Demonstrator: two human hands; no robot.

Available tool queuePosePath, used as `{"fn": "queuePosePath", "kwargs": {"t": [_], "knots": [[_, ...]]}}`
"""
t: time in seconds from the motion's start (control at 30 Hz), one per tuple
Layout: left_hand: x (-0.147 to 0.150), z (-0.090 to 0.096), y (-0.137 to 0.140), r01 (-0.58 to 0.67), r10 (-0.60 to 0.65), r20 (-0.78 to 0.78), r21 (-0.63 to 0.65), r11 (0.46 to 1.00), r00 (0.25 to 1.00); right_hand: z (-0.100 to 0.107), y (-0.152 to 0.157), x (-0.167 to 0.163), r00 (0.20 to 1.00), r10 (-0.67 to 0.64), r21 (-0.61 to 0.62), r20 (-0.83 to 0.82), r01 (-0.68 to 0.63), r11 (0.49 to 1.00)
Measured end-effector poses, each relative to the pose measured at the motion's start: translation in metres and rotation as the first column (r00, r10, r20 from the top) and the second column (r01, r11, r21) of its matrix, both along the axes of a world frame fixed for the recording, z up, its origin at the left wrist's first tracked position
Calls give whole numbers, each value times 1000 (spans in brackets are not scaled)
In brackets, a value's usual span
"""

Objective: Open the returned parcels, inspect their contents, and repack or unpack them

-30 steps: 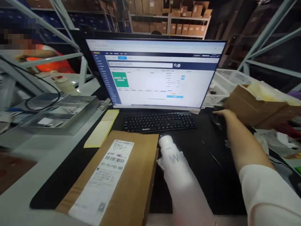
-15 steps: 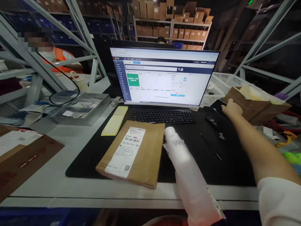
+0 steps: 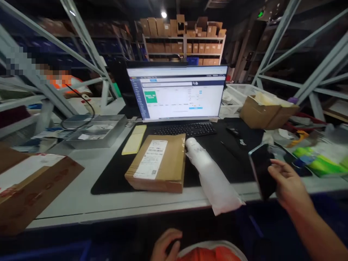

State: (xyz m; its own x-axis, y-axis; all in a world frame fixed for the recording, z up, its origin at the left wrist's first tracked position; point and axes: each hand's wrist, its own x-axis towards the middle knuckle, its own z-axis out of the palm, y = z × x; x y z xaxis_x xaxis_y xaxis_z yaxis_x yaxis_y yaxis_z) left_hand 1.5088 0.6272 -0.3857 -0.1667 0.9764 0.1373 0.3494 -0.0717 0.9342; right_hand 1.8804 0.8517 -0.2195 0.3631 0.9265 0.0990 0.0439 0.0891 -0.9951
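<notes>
My right hand [image 3: 292, 185] grips a dark smartphone [image 3: 263, 170], held upright at the front right edge of the desk. Low in the view, my left hand [image 3: 167, 244] has bent fingers with a gap between them and the thumb, and nothing shows in it. Orange cloth with a pale edge [image 3: 214, 253] lies beside it. A labelled cardboard parcel [image 3: 168, 166] rests on the black desk mat [image 3: 110, 177]. Right of the parcel, a white-capped bottle in a frosted plastic bag [image 3: 208, 168] lies with its bag end over the desk edge.
Behind the parcel are a keyboard [image 3: 187, 128] and a lit monitor [image 3: 179, 96]. A yellow pad of slips [image 3: 134, 139] and a grey tray [image 3: 95, 139] lie left. A taped carton [image 3: 43, 185] fills the left corner. A mouse [image 3: 233, 131] and an open cardboard box [image 3: 261, 110] are right.
My right hand has drawn back from beside the cardboard box and now holds a smartphone. My left hand has come into view at the bottom. The view has shifted.
</notes>
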Motion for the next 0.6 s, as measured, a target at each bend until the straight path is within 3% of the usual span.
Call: {"fn": "queuePosePath", "kwargs": {"t": [0.07, 0.1, 0.17, 0.23, 0.27, 0.4, 0.5, 0.6], "knots": [[39, 32, 14, 228, -218, 172, -40, 973, 961, -9, -53, -30, 998, 54, -91, -41, -58, 994], [57, 47, 20, 283, -263, 293, -25, 959, 919, -14, -75, -47, 988, 114, -115, -103, -125, 985], [88, 71, 26, 389, -360, 563, 73, 918, 744, -26, -112, -80, 944, 244, -142, -222, -279, 950], [108, 83, 25, 433, -378, 712, 115, 894, 592, -39, -141, -107, 889, 297, -144, -349, -364, 920], [114, 85, 21, 431, -355, 737, 96, 897, 575, -44, -154, -116, 858, 301, -142, -417, -389, 910], [114, 74, 0, 315, -217, 647, -38, 948, 731, -57, -190, -129, 740, 295, -179, -604, -487, 855], [107, 61, -15, 255, -180, 597, -42, 966, 782, -62, -204, -120, 774, 373, -200, -512, -529, 824], [105, 56, -29, 267, -168, 627, -66, 961, 761, -64, -210, -110, 810, 463, -188, -360, -549, 814]]}}
